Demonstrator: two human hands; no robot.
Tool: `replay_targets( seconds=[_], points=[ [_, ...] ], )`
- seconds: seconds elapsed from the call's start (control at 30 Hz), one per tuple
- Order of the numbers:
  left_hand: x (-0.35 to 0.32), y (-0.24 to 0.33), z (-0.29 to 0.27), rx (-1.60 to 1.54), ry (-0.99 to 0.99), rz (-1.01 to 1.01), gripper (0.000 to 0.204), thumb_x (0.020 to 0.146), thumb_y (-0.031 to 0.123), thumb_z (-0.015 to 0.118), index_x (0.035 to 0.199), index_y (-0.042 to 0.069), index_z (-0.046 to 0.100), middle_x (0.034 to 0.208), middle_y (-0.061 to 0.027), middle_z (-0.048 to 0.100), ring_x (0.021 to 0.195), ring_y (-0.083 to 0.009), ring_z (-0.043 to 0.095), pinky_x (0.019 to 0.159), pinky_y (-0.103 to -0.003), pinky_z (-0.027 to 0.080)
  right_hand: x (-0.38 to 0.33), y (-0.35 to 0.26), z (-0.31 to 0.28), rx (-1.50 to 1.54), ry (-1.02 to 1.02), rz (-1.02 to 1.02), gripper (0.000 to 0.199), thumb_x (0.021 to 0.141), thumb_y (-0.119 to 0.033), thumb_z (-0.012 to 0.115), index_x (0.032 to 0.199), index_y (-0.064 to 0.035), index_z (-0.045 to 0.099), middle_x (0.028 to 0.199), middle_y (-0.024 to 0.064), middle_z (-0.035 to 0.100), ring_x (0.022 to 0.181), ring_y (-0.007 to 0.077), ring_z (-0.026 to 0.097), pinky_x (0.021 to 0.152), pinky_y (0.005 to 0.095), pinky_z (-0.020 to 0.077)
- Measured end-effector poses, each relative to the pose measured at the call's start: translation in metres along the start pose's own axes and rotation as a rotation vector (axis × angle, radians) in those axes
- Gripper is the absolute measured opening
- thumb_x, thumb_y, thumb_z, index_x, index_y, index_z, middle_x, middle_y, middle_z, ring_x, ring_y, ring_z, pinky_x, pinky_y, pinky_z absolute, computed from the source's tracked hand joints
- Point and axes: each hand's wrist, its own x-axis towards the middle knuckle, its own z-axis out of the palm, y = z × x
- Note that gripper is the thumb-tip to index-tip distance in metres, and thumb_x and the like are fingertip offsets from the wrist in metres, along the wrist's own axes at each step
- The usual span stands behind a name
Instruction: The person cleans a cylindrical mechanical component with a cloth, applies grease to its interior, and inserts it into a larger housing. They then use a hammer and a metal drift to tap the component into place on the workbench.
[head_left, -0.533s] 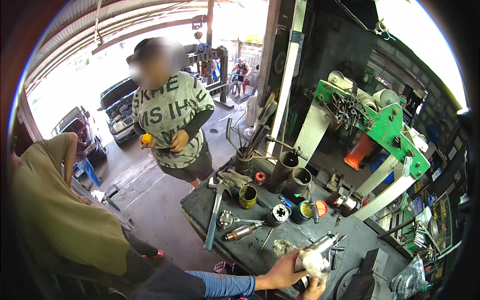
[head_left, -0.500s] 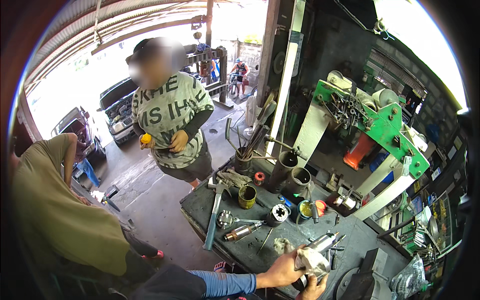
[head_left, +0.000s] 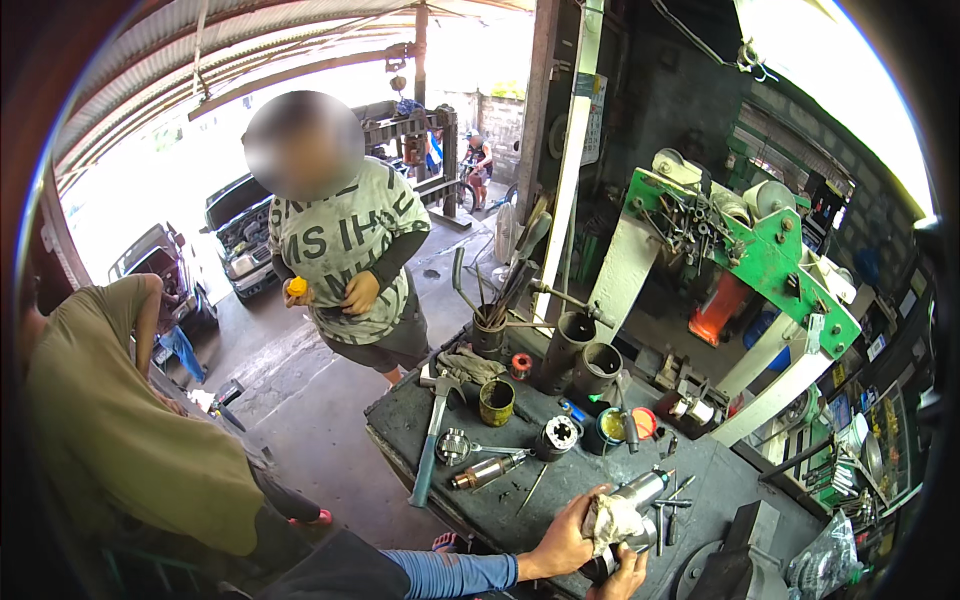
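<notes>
Low in the view, at the bench's near edge, a silvery starter motor part (head_left: 641,487) with cylindrical metal bodies is held between my hands. My left hand (head_left: 562,542), at the end of a blue sleeve, presses a dirty pale rag (head_left: 611,521) against it. From below, my right hand (head_left: 622,574) grips the lower end of the same part, its fingers curled around it. Left of them on the bench lie a thin rod (head_left: 532,488), a copper-and-steel armature (head_left: 488,471) and a round housing (head_left: 558,437). A T-handled tool (head_left: 673,510) lies just right of the part.
A hammer (head_left: 432,440), a geared piece (head_left: 455,446), a yellowish cup (head_left: 496,402) and grease tubs (head_left: 611,424) occupy the dark bench (head_left: 400,410). A vise (head_left: 735,560) stands at right, near a green-topped press frame (head_left: 740,260). One person (head_left: 345,240) faces the bench; another (head_left: 140,420) bends at left.
The rag's loose end, which hung left of my left hand, is now bunched on the metal part. Both hands stay on the part. The view has shifted slightly.
</notes>
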Motion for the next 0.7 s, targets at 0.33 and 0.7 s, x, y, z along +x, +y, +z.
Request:
replay_targets(
  seconds=[0.33,0.7],
  points=[
    [0.012,-0.009,-0.010,0.112,-0.271,0.173,0.035,0.097,0.017,0.070,0.130,0.009,0.071,0.127,-0.0141,0.073,0.118,-0.0320,0.065,0.108,-0.042,0.048,0.006,0.017,-0.013,-0.347,0.112,-0.288,0.057,0.091,0.004,0.069,0.148,0.0045,0.057,0.131,0.0149,0.068,0.111,0.0257,0.069,0.092,0.0356,0.0580],
    [-0.006,0.014,-0.002,0.000,0.063,-0.001,0.066,0.090,0.016,0.083,0.149,0.001,0.056,0.134,-0.0189,0.071,0.121,-0.0265,0.070,0.103,-0.037,0.054,-0.012,0.000,0.004,-0.057,-0.010,-0.011,0.044,0.105,-0.009,0.059,0.147,0.0044,0.057,0.132,0.0149,0.066,0.113,0.0250,0.067,0.095,0.0371,0.0555]
  ],
)
